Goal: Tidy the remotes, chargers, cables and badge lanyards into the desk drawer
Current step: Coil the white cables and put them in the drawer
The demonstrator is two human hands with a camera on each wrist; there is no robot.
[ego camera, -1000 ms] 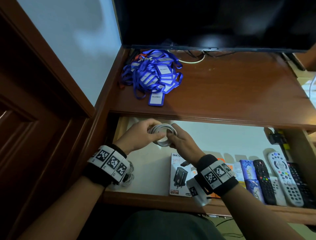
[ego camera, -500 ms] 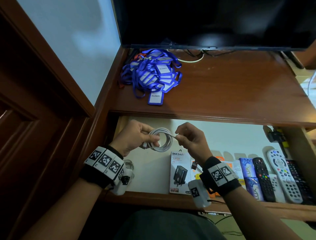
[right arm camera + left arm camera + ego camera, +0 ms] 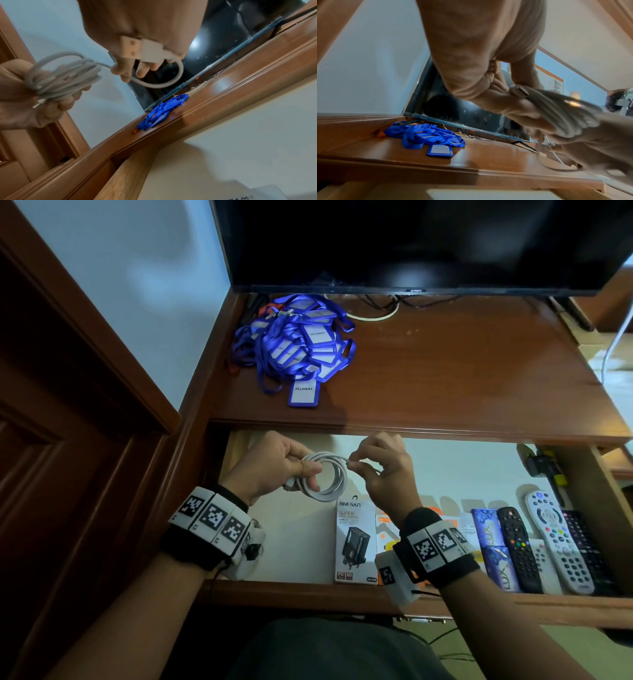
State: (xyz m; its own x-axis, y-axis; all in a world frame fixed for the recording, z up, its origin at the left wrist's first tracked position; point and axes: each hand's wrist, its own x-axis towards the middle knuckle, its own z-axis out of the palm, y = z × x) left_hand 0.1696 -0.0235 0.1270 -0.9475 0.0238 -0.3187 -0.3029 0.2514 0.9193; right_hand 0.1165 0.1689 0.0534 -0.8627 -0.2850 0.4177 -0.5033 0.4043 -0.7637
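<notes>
Above the open drawer [image 3: 294, 542], my left hand [image 3: 274, 467] grips a coiled white cable [image 3: 329, 477]. In the left wrist view the coil [image 3: 563, 116] is bunched in my fingers. My right hand [image 3: 380, 470] pinches the cable's loose end, and the right wrist view shows the white USB plug [image 3: 139, 50] lying against my fingers beside the coil [image 3: 63, 75]. A heap of blue badge lanyards [image 3: 298, 347] lies on the desk top at the back left. Several remotes [image 3: 555, 542] lie at the drawer's right end, with a boxed charger [image 3: 354, 542] under my hands.
A dark TV screen [image 3: 411, 241] stands at the back of the wooden desk top [image 3: 462, 378]. Small boxes [image 3: 489, 546] lie between the charger box and the remotes. A wooden door frame [image 3: 85, 371] stands close on the left. Another cable lies in the drawer's left front, under my left wrist.
My hands have drawn apart: the right hand has pulled the cable's end out to the right of the coil, which the left hand keeps holding.
</notes>
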